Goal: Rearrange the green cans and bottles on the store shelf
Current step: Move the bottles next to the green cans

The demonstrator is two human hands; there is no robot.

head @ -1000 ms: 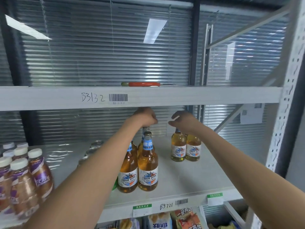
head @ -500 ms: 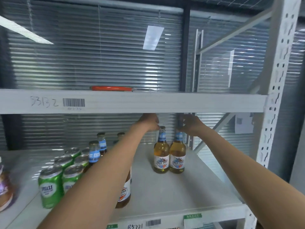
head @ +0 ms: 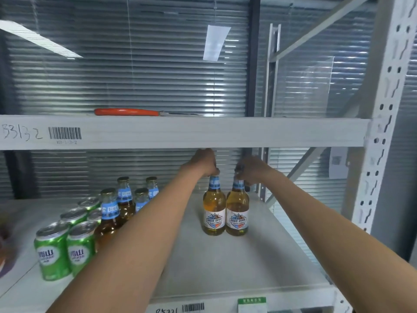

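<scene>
Head view was centred on the grey shelf, taken as the landmark. At its left end green cans were stood in rows, with a cluster of amber bottles just beside them to the right. Near the shelf's middle two amber bottles were stood upright and touching. The left one's cap was gripped from above by the left hand; the right one's neck was pinched by the right hand. Above the shelf, an orange-handled tool was laid on the upper board.
</scene>
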